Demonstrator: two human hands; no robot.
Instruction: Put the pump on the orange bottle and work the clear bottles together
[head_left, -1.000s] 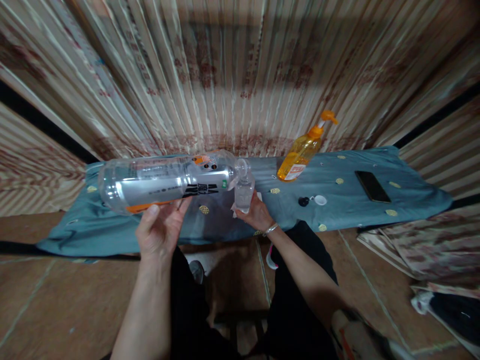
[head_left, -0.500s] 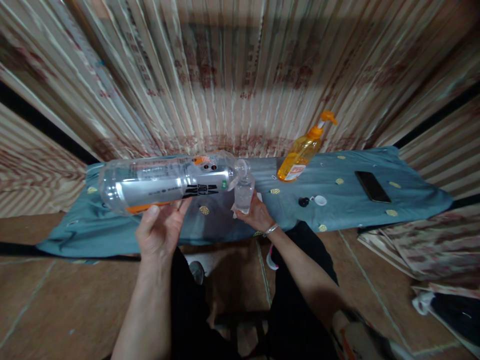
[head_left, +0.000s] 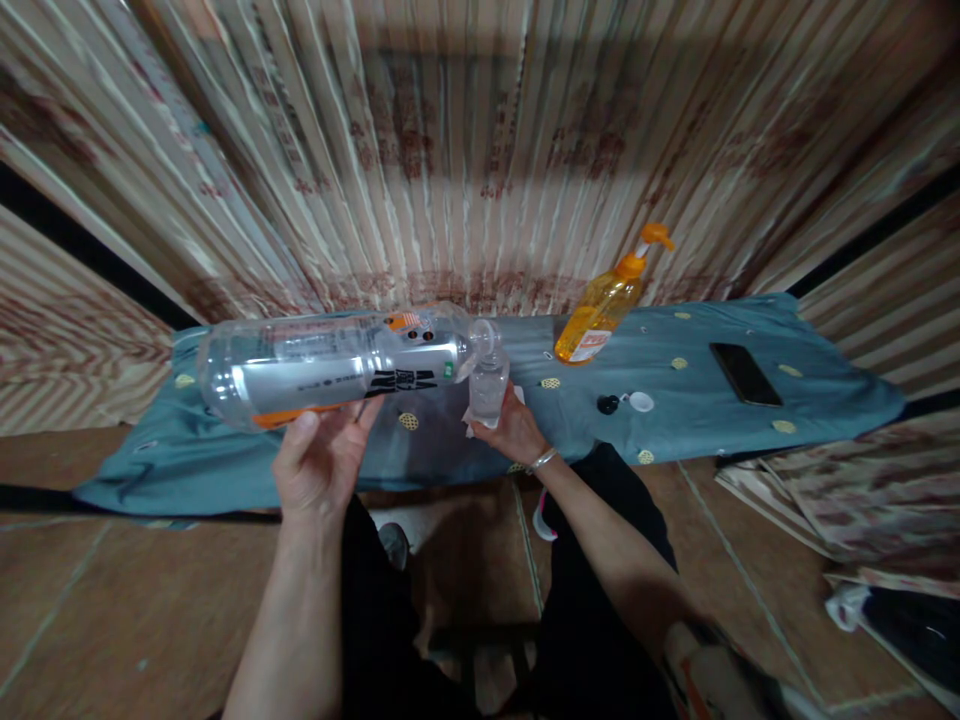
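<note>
My left hand (head_left: 326, 455) is closed under a large clear plastic bottle (head_left: 337, 365) with a silver and orange label. The bottle lies almost level, its neck pointing right. In my right hand (head_left: 514, 428) is a small clear bottle (head_left: 489, 388), held upright, with clear liquid in it. The big bottle's mouth meets the top of the small one; whether liquid is flowing cannot be made out. Something white, like a tissue, shows between my right fingers and the small bottle. Part of each hand's grip is hidden behind the bottles.
A pump bottle (head_left: 596, 315) of orange liquid stands at the back of the cloth-covered table (head_left: 720, 420). Close by lie a small black cap (head_left: 607, 404) and a white cap (head_left: 640, 401). A phone (head_left: 745, 374) rests farther right. Striped curtains (head_left: 450, 150) hang behind.
Almost nothing differs. Both hands and both bottles hold the same positions as half a second ago.
</note>
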